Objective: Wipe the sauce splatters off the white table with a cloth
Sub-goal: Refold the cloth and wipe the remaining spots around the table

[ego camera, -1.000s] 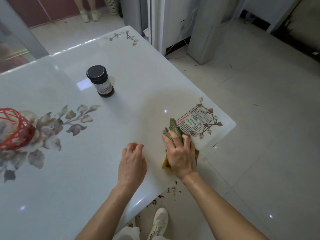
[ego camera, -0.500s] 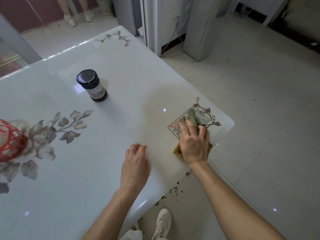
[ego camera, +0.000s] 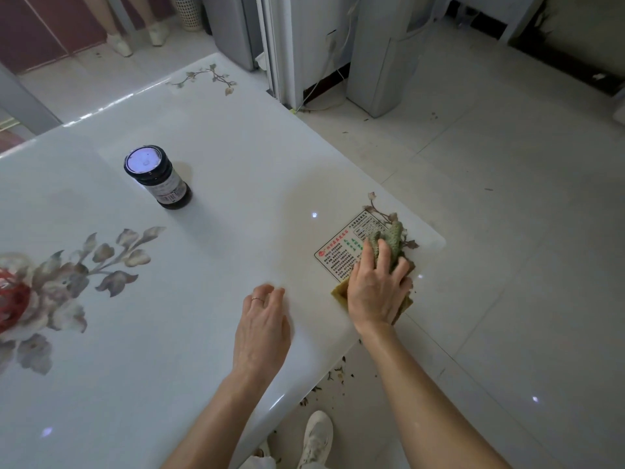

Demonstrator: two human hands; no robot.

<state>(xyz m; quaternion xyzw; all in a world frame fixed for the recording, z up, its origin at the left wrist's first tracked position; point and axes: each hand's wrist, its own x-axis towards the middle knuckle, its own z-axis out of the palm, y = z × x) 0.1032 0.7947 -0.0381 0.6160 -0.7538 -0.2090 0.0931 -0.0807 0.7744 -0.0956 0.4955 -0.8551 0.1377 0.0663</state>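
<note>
Right hand [ego camera: 377,289] and cloth [ego camera: 389,236] have shifted away from the near edge and out toward the table's right corner since a second ago; they now sit over the printed label [ego camera: 340,257], which they lay beside before. Left hand [ego camera: 262,328] has kept its place.

Cloth: on the white table [ego camera: 236,157], close to the right corner. Long axis runs from the near edge away toward that corner. Bunched green end points away from the person, past the fingertips. Yellowish end lies toward the wrist, at the table's edge; whether it overhangs cannot be told.

Right hand: palm down on the cloth, fingers bent over the bunched part and slightly apart, gripping and pressing it to the surface. Cloth's middle is hidden under the hand.

Left hand: flat on the table, palm down, fingers together, a ring on one finger, holding nothing.

Hard to make out: label's right part is covered by cloth and hand, its print too small to read. A faint tan tint shows on the table left of the label; stain or reflection, cannot tell.

Dark jar [ego camera: 157,177] stands upright, lid on, well apart from both hands. Red object [ego camera: 10,296] is cut off by the left border.
</note>
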